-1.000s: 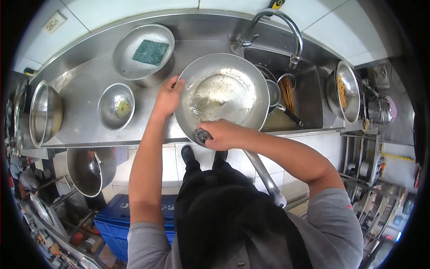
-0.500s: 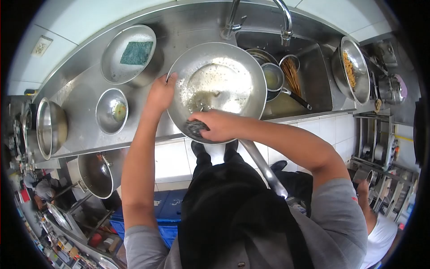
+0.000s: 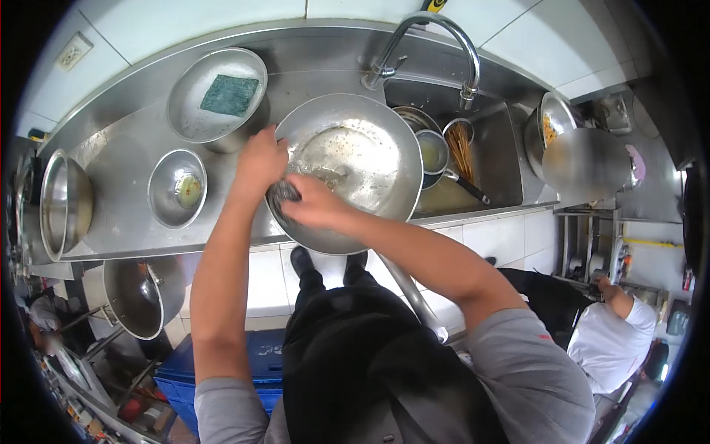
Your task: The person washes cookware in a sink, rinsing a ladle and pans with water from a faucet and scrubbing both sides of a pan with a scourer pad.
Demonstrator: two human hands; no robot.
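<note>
A large metal wok [image 3: 362,159] with a long handle [image 3: 414,292] rests on the steel counter and juts past its front edge. My left hand [image 3: 260,159] grips the wok's rim at the left. In my right hand [image 3: 314,203] is a steel wool scrubber [image 3: 282,197], pressed to the inside of the wok near the left rim. A little murky water lies inside the wok.
Left of the wok stand a bowl with a green scouring pad [image 3: 231,95] and a smaller metal bowl [image 3: 166,194]. The sink [image 3: 510,140] at right holds pans and chopsticks [image 3: 460,152], below a faucet [image 3: 467,92]. A person in white [image 3: 610,337] stands at right.
My right hand has moved the scrubber up and left along the wok's inside, close to my left hand. The view has shifted, and the person at right shows more fully.
</note>
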